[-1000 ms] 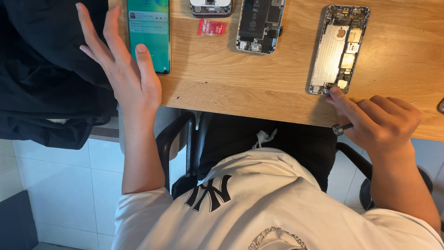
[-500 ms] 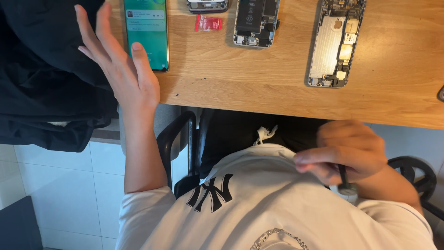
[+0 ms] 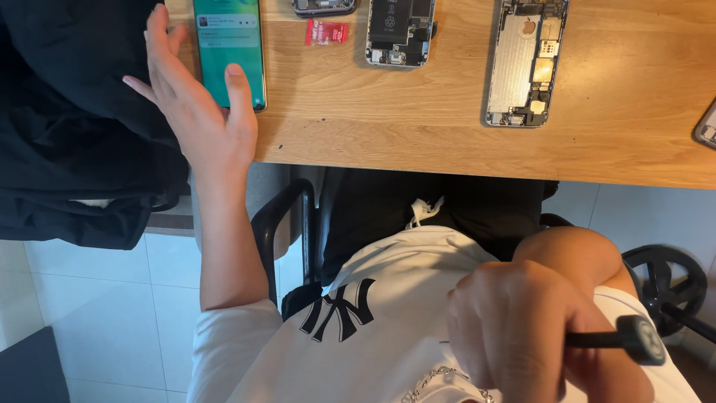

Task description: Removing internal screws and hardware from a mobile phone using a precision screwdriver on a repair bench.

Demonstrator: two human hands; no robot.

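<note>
Grainy wooden desk (image 3: 447,142): left hand (image 3: 198,119) splayed beside glossy smartphone (image 3: 227,48); right hand (image 3: 522,332) fingers gripping slim black screwdriver (image 3: 626,339).

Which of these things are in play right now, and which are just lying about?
In hand or touched:
right hand grips black screwdriver
left hand touches green-screen phone

Lying about:
opened phone
battery-side phone
red packet
black jacket

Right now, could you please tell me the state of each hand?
Left hand: open, fingers spread, thumb on the lit phone.
Right hand: closed around a black-handled tool.
</note>
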